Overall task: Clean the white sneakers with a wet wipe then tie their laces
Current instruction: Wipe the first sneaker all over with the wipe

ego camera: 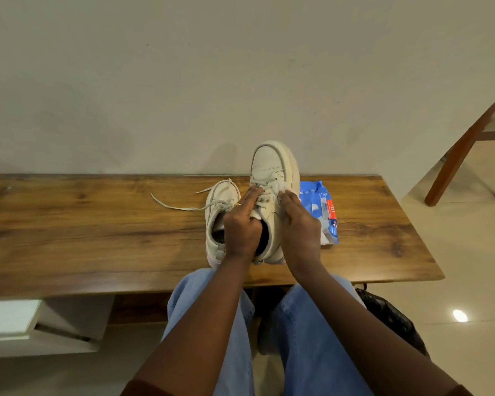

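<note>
Sneaker, lifted (269, 164): heel on wooden table (97, 224), long axis 6–12 o'clock, toe up at 12. Left hand (242, 224) grips its tongue and collar. Right hand (299, 224) pinches wet wipe (286, 187) against 3 o'clock flank, nearer for toe-ward strokes. Second sneaker (220, 195) at 9 o'clock, laces (177, 207) untied.

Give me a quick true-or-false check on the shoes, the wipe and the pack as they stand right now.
1. The right hand holds a wipe against the raised sneaker. True.
2. The other sneaker is tied. False: its laces trail loose across the table.
3. The pack lies left of both sneakers. False: it lies on the table to the right of the raised sneaker.
4. The left hand has its grip on the raised sneaker at the tongue. True.
</note>
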